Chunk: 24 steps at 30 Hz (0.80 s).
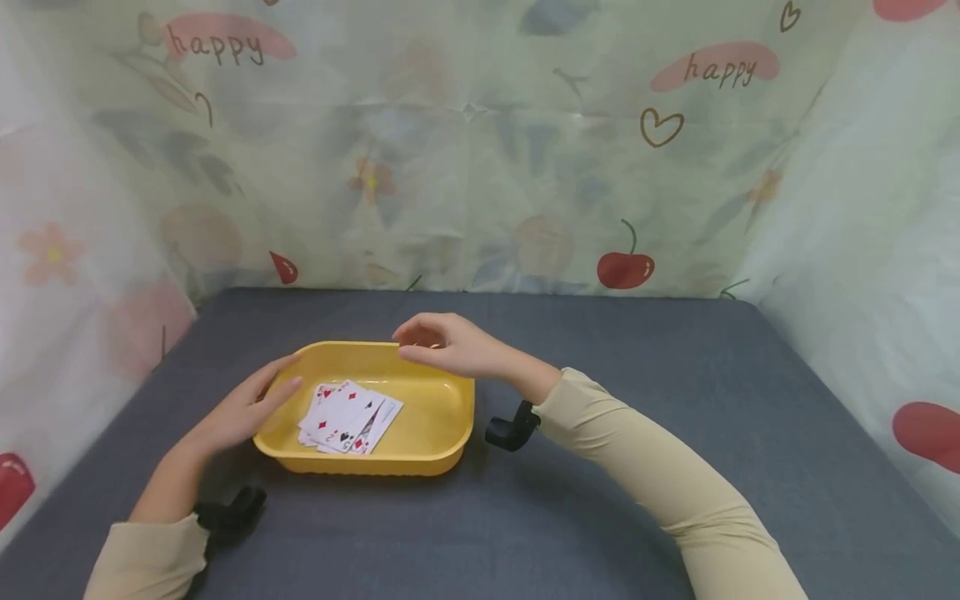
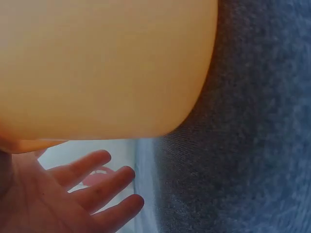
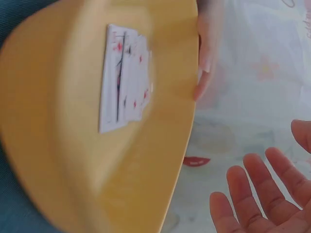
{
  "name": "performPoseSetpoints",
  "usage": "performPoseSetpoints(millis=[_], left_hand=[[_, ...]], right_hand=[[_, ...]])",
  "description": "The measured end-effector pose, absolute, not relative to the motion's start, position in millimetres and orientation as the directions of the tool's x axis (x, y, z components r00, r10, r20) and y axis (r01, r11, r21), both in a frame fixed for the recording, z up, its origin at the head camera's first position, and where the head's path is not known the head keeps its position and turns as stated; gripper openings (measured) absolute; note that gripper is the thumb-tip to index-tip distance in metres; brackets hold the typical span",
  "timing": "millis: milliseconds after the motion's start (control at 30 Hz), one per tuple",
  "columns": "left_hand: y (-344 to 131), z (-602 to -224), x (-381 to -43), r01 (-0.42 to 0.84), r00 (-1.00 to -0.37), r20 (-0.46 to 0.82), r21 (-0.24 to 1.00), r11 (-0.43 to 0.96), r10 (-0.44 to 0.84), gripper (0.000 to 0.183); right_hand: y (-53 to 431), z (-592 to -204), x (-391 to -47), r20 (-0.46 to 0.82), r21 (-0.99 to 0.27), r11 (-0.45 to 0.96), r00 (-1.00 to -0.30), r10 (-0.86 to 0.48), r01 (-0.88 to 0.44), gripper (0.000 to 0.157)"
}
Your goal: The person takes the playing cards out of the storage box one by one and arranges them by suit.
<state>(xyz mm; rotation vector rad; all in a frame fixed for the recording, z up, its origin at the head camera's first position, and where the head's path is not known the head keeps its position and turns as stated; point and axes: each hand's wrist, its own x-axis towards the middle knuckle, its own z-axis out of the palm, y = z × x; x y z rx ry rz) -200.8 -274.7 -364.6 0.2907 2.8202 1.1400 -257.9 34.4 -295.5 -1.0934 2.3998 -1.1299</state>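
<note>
A yellow plastic tray point(image 1: 435, 408) rests on the dark cloth, with a loose pile of playing cards point(image 1: 348, 417) lying face up at its left side. My left hand point(image 1: 243, 408) is at the tray's left rim. Its fingers are spread and nearly straight in the left wrist view, close by the tray wall point(image 2: 112, 73); whether they touch it I cannot tell. Over the tray's far right corner hovers my right hand point(image 1: 457, 346), holding nothing. In the right wrist view its fingers point(image 3: 257, 189) are relaxed and apart from the tray.
Dark grey cloth point(image 1: 600, 350) covers the table. A printed curtain point(image 1: 465, 167) with cherries, flowers and hearts hangs behind and along both sides. Black wrist mounts point(image 1: 513, 427) are strapped at both sleeves.
</note>
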Motion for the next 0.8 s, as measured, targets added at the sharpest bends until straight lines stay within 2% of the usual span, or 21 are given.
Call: performPoseSetpoints(millis=[267,800], left_hand=[[-273.8,-365.2,-199.6,0.130,-0.982,-0.008,0.698,0.705,0.189,0.064],[-272.6,-366.4,-199.3,0.102,-0.985,-0.029,0.699,0.708,0.170,0.065]], right_hand=[[1.8,-299.3,-267.0,0.010,-0.794,0.417,-0.697,-0.717,-0.441,0.032],[-35.5,-325.4,-281.0,-0.110,-0.791,0.506,-0.733,-0.672,-0.344,0.028]])
